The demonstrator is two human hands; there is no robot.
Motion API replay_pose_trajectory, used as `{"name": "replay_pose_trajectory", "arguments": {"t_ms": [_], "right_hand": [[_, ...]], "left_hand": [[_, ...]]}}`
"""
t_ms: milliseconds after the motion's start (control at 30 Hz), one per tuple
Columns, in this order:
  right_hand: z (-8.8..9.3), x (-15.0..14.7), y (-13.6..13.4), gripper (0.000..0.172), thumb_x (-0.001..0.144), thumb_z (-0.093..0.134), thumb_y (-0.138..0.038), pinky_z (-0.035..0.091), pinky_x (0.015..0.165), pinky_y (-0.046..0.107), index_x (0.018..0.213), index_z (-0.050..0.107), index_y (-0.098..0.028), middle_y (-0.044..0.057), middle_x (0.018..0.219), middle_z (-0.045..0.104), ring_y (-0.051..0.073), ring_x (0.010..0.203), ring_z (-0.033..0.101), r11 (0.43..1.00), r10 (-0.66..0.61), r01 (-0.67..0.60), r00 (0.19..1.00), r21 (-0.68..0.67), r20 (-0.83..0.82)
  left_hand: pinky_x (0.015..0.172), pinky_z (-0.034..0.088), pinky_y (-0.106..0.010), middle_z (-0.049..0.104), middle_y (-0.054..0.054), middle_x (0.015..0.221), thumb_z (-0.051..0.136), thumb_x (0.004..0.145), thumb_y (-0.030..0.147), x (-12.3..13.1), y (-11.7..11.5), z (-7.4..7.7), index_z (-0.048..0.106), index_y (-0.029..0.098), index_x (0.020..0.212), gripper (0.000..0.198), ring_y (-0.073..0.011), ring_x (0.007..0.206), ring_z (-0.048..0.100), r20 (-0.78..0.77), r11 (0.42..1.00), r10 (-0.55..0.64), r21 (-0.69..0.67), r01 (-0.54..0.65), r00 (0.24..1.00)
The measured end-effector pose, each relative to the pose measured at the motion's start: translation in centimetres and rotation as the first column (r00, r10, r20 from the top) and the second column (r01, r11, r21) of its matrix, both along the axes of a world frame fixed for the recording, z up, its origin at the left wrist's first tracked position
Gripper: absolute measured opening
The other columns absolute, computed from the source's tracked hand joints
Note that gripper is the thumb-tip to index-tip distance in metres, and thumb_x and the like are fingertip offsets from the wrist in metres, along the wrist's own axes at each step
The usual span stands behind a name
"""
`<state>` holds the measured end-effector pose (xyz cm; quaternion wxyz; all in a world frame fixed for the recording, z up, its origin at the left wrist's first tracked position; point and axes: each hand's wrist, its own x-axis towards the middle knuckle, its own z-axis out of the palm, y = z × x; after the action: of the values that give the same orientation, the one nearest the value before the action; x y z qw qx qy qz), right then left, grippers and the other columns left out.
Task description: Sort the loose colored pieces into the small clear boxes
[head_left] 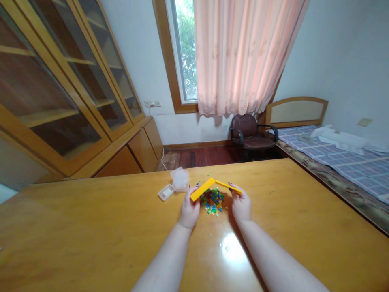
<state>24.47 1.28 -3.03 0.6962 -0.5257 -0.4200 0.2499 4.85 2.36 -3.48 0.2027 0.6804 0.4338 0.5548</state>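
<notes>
My left hand (190,209) is closed around a yellow box (203,189), which is tilted with its far end raised. In my right hand (241,205) is a thin yellow panel (227,186), like a lid, slanting down to the right. The far ends of box and panel come close together; whether they touch I cannot tell. Below and between them lies a pile of small toy bricks (213,202) in green, blue, yellow and white, with some bits scattered around it. The inside of the box is turned away from view.
On the wooden table (106,231), left of the pile, stand a clear plastic container (180,180) and a smaller clear tray (166,192) with something pale in it. Past the far edge are a brown armchair (247,132), a bed (337,150) and a glass-door cabinet (100,134).
</notes>
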Motion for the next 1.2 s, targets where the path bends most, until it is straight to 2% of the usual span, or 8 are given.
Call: {"name": "replay_pose_trajectory", "arguments": {"t_ms": [233,367,533,633,733,933,1100,1200], "right_hand": [[0.5,-0.1,-0.5,0.03,0.078,0.055,-0.04,0.046,0.086,0.042,0.094,0.067,-0.017,0.009,0.096,0.069,0.024,0.093,0.062,0.998,0.054,-0.054,0.998,-0.036,0.016],[0.9,-0.3,-1.0,0.032,0.078,0.055,-0.037,0.047,0.085,0.042,0.102,0.065,-0.019,0.007,0.099,0.068,0.026,0.094,0.062,0.973,0.23,-0.227,0.96,-0.039,0.161],[1.6,-1.5,-2.0,0.059,0.072,0.063,-0.037,0.029,0.104,0.047,0.127,0.046,-0.025,0.008,0.14,0.035,0.028,0.129,0.032,0.896,0.383,-0.442,0.819,0.043,0.427],[1.5,-2.4,-2.6,0.071,0.071,0.064,-0.041,0.022,0.107,0.048,0.135,0.035,-0.025,0.008,0.145,0.025,0.028,0.133,0.023,0.846,0.463,-0.533,0.761,0.03,0.455],[1.1,-3.1,-3.0,0.072,0.074,0.063,-0.04,0.027,0.106,0.047,0.136,0.031,-0.023,0.01,0.14,0.036,0.027,0.129,0.033,0.838,0.51,-0.545,0.802,0.033,0.311],[0.7,-3.0,-2.0,0.042,0.079,0.057,-0.038,0.045,0.091,0.042,0.116,0.052,-0.019,0.011,0.116,0.059,0.024,0.105,0.057,0.919,0.393,-0.39,0.892,0.06,-0.222],[0.9,0.6,0.0,0.048,0.077,0.056,-0.043,0.048,0.084,0.036,0.116,0.048,-0.016,0.012,0.111,0.061,0.02,0.095,0.061,0.999,-0.001,0.016,0.92,0.036,-0.391],[0.7,2.7,1.1,0.048,0.075,0.058,-0.042,0.048,0.084,0.033,0.114,0.048,-0.016,0.011,0.111,0.061,0.019,0.095,0.061,0.982,-0.15,0.186,0.888,0.042,-0.434]], "left_hand": [[0.1,0.039,-0.036,0.054,-0.009,0.121,0.045,0.079,0.016,0.4,0.2,0.2,0.041,0.019,0.12,0.042,-0.0184,0.115,0.05,0.149,0.996,0.046,-0.089,-0.033,0.988],[0.095,0.044,-0.032,0.056,-0.011,0.119,0.047,0.081,0.025,0.9,0.8,0.0,0.037,0.018,0.124,0.045,-0.0176,0.11,0.054,0.311,0.988,0.06,-0.157,-0.012,0.948],[0.096,0.044,-0.035,0.053,-0.013,0.125,0.05,0.081,0.034,1.9,-0.3,0.2,0.036,0.02,0.128,0.051,-0.0202,0.113,0.052,0.373,0.983,-0.026,-0.162,0.093,0.927],[0.099,0.04,-0.039,0.046,-0.012,0.132,0.046,0.085,0.032,2.4,-1.9,0.6,0.038,0.022,0.13,0.047,-0.0224,0.118,0.047,0.28,0.967,-0.19,-0.114,0.229,0.941],[0.107,0.029,-0.042,0.036,-0.009,0.14,0.041,0.086,0.024,2.6,-3.1,1.2,0.035,0.023,0.134,0.048,-0.0231,0.129,0.033,0.022,0.947,-0.316,-0.047,0.317,0.949],[0.109,0.025,-0.041,0.027,-0.006,0.145,0.036,0.087,0.022,2.6,-3.3,2.3,0.022,0.024,0.139,0.054,-0.0208,0.132,0.026,-0.34,0.925,-0.376,-0.083,0.371,0.862],[0.106,0.025,-0.044,0.026,-0.012,0.144,0.043,0.083,0.031,3.4,-1.3,2.1,0.036,0.02,0.132,0.051,-0.0272,0.131,0.027,-0.552,0.956,-0.042,-0.264,-0.127,0.833],[0.105,0.024,-0.043,0.015,-0.016,0.147,0.045,0.081,0.042,4.3,1.4,1.8,0.026,0.017,0.137,0.064,-0.0315,0.133,0.02,-0.659,0.89,-0.088,-0.389,-0.238,0.747]]}}
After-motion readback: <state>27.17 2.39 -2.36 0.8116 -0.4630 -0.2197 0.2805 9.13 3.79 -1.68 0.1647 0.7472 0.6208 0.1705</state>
